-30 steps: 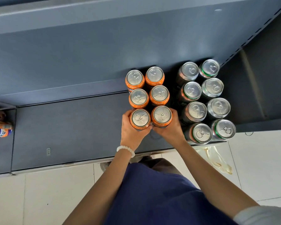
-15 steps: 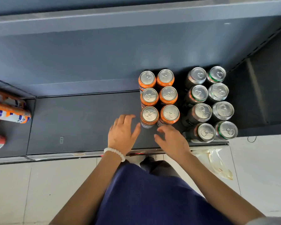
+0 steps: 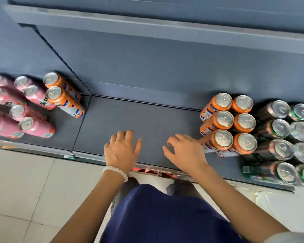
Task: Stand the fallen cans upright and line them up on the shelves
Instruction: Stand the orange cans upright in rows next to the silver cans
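Several orange cans (image 3: 233, 121) stand upright in two rows on the dark grey shelf (image 3: 139, 120), right of centre. Further right, dark and green cans (image 3: 286, 137) stand upright in two rows. My left hand (image 3: 122, 149) hovers over the bare shelf front, fingers spread, holding nothing. Also holding nothing, my right hand (image 3: 184, 151) is open just left of the front orange can (image 3: 221, 140), a fingertip near its side. On the left shelf section stand two more orange cans (image 3: 63, 95) and several pink cans (image 3: 16, 106).
A vertical divider (image 3: 81, 123) separates the left shelf section from the middle one. A higher shelf edge (image 3: 147, 27) overhangs at the top. Pale floor tiles (image 3: 25, 190) lie below the shelf front. My dark blue clothing (image 3: 156, 216) fills the bottom centre.
Both hands let go of the two front orange cans and drew back and left over the bare shelf. The view swung left, bringing the pink and orange cans on the left into sight.
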